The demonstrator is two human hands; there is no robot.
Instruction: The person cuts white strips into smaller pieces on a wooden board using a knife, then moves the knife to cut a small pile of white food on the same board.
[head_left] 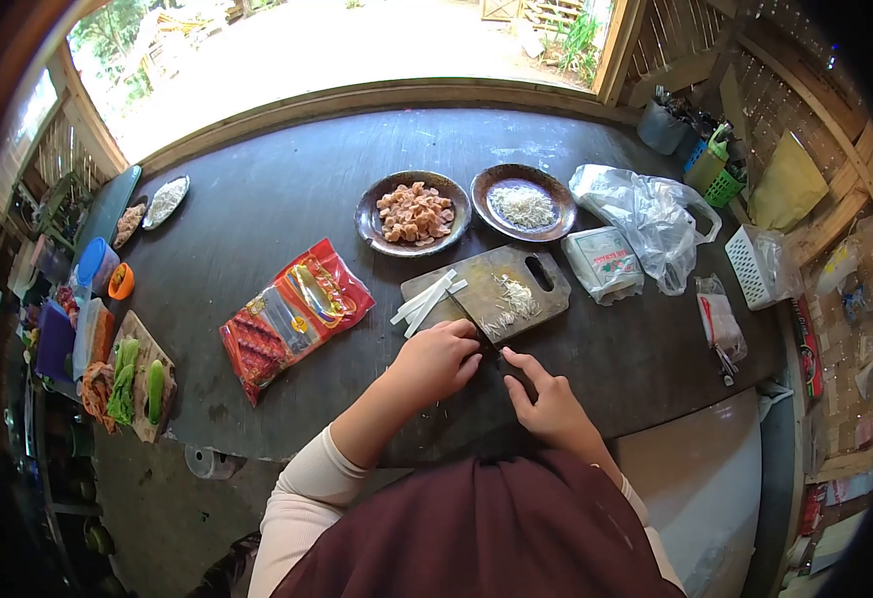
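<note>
A knife [474, 321] lies across the wooden cutting board [486, 274], its dark blade angled toward the far left. Its handle end is in my right hand [553, 404], whose fingers are closed round it. Beside the blade, my left hand [439, 359] rests at the board's near edge with curled fingers; what they press on is hidden. Several long white strips [426, 302] lie at the board's left end. Finely cut white shreds [514, 299] are heaped on the right half, near the handle hole.
Behind the board stand a bowl of brown chunks [414, 212] and a bowl of white shreds [523, 206]. A red food packet [297, 317] lies left. Plastic bags [646, 214] and a white packet [603, 261] sit right. A cucumber [155, 391] is on another board, far left.
</note>
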